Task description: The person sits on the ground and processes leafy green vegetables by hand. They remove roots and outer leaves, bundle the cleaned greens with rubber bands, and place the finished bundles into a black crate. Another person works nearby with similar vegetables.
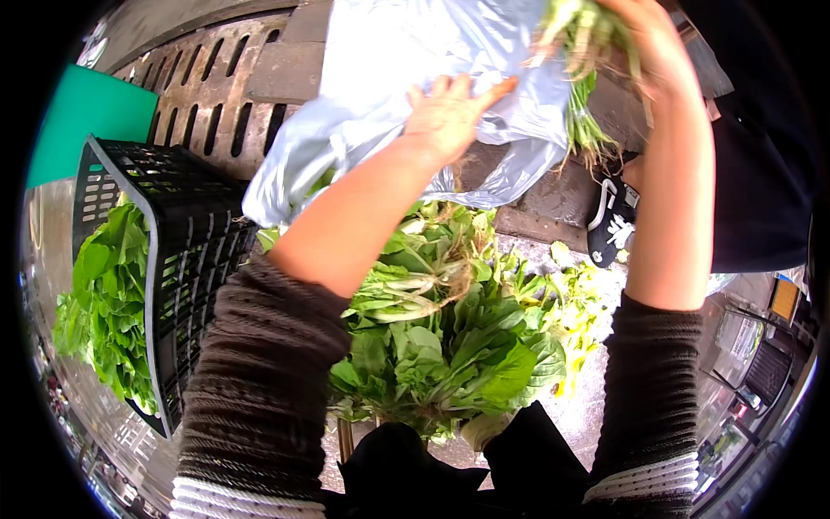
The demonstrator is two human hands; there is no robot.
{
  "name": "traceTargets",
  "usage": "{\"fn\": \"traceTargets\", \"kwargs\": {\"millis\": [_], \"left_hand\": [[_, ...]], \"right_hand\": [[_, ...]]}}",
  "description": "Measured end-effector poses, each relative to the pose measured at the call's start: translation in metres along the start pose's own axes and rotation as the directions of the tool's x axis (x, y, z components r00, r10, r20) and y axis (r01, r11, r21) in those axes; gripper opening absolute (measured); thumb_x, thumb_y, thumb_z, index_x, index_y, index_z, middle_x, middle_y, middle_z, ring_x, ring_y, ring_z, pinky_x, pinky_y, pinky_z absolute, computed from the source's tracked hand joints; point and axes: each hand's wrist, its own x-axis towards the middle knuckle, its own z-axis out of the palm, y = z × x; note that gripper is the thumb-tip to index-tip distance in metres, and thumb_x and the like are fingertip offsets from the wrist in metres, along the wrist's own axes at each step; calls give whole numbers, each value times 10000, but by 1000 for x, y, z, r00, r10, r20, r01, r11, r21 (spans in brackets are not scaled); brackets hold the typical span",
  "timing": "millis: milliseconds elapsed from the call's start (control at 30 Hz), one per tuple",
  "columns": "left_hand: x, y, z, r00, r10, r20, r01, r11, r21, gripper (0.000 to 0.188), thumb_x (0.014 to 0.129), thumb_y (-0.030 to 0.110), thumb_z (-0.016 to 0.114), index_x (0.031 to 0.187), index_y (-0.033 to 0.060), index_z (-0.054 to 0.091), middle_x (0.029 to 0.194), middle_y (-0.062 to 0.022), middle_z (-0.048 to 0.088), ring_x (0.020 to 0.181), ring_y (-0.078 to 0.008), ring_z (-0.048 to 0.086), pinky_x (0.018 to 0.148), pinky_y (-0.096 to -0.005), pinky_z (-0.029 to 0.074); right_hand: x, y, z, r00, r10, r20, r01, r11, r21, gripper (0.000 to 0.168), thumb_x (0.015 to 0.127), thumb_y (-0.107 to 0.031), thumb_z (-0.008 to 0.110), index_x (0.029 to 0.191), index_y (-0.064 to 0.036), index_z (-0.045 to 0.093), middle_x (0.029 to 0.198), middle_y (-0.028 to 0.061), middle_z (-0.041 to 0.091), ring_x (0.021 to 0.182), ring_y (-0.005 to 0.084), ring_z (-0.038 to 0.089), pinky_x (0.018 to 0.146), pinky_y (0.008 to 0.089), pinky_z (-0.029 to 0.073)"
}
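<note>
My left hand [447, 117] lies with spread fingers on a pale translucent plastic bag [415, 52], gripping nothing. At the upper right, my right hand [648, 52] is closed around the stems of a bunch of leafy greens [590, 36] with roots attached; the frame's top edge cuts off part of both. Under it, beside the bag, is another rooted bunch [587, 126]; whether it is also held I cannot tell. A heap of leafy greens [441, 350] with stringy roots lies below the bag, between my forearms.
At left, a black plastic crate [194, 259] lies tipped, with leafy greens [117, 279] in its opening. Behind it is a green panel [91, 123]. A slotted drain grate [214, 91] crosses the ground. Another person's black shoe [609, 220] stands at right, near loose yellowed leaves [577, 311].
</note>
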Motion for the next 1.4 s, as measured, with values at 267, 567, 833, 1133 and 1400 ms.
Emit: {"fn": "traceTargets", "kwargs": {"millis": [267, 567, 833, 1133, 1400], "left_hand": [[-12, -19, 18, 982, 46, 184, -125, 887, 445, 595, 855, 372, 486, 1383, 314, 218, 1419, -90, 244, 1343, -254, 142, 1043, -588, 65], [-25, -52, -4, 972, -34, 231, -87, 866, 493, 531, 855, 440, 469, 1340, 255, 352, 1417, -54, 269, 1344, -233, 143, 1071, -535, 54], [-41, -67, -14, 983, 6, 185, -75, 927, 367, 535, 854, 432, 478, 1326, 202, 375, 1409, -76, 282, 1341, -262, 152, 1071, -531, 80], [-48, -60, -11, 981, -51, 189, -20, 935, 353, 529, 872, 457, 434, 1325, 189, 379, 1411, -84, 281, 1342, -269, 153, 1059, -558, 88], [-68, -73, -27, 993, 119, 7, -118, 974, 193, 554, 851, 434, 471, 1303, 126, 386, 1360, -169, 323, 1301, -333, 215, 1041, -494, 184]], "right_hand": [[21, 135, 40, 960, 122, -252, -275, 578, -768, 638, 708, -401, 652, 1236, -83, 489, 1142, 169, 566, 1050, 261, 555, 909, 325, 411], [-24, 190, -62, 756, 322, -570, -615, 53, -786, 825, 653, -420, 666, 1316, -59, 333, 1298, 145, 424, 1228, 285, 369, 996, 416, 289], [-23, 184, -96, 757, -127, -642, -443, 622, -646, 678, 694, -416, 666, 1203, -25, 448, 1085, 210, 576, 1033, 349, 544, 878, 410, 417], [15, 95, 18, 929, -12, -371, -310, 522, -794, 620, 747, -445, 634, 1131, 16, 478, 1039, 185, 590, 978, 265, 571, 846, 359, 429], [-35, 160, -14, 972, 166, -164, -196, 199, -960, 733, 777, -532, 542, 1274, -16, 386, 1195, 213, 491, 1121, 346, 466, 935, 404, 377]]}}
